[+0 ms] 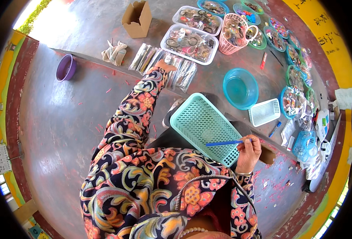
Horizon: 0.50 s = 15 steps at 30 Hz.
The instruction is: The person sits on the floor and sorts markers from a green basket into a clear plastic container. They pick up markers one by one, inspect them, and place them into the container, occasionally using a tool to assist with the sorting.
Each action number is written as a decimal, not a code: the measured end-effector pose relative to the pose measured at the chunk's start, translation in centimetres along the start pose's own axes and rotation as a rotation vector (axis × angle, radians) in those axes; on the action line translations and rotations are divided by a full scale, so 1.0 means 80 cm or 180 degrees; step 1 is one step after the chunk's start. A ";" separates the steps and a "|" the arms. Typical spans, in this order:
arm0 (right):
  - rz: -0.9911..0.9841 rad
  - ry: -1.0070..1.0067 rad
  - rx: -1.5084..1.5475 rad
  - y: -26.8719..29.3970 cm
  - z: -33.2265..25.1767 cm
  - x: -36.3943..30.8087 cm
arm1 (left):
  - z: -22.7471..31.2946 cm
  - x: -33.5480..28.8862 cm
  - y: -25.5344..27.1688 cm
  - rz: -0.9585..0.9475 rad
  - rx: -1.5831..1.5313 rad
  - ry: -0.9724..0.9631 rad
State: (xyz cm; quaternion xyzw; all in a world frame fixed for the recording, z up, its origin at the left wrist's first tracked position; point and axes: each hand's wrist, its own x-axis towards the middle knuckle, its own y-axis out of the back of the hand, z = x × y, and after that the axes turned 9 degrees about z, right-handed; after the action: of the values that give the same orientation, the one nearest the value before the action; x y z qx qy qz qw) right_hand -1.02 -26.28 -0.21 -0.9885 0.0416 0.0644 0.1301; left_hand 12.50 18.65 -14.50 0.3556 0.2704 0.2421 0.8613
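My left hand (166,66) reaches out over a row of slim clear-wrapped packets (186,73) lying side by side on the raised floor. It touches them, but its fingertips are too small and covered to make out. In my right hand (248,154) a slim blue pen (224,143) is pinched between thumb and fingers, pointing left. Below the pen, a mint-green perforated plastic basket (178,119) rests tilted on my lap, with nothing in it. Flowered sleeves cover both my arms.
Two white trays (212,55) of bagged trinkets and a pink basket (222,44) stand beyond the packets. At right are a teal basin (225,89), a small white basket (259,119) and several filled bowls. A cardboard box (138,22), cloth (114,53) and purple basin (66,67) lie left.
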 end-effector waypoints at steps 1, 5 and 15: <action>-0.0006 -0.0033 -0.0013 0.000 -0.001 0.000 | 0.009 0.007 -0.001 -0.0122 0.0037 -0.0013; -0.0032 -0.0100 -0.0054 -0.005 0.000 0.007 | -0.003 0.044 -0.045 0.0260 -0.0292 -0.0634; -0.0126 0.0001 -0.0008 -0.003 -0.008 -0.013 | -0.061 0.033 -0.004 0.2006 -0.0234 -0.0139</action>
State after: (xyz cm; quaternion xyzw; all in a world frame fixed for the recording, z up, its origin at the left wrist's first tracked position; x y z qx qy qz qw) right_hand -1.95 -26.14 0.64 -0.9893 0.0220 0.0618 0.1301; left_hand 11.39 22.42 -18.42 0.3957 0.1195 0.4989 0.7617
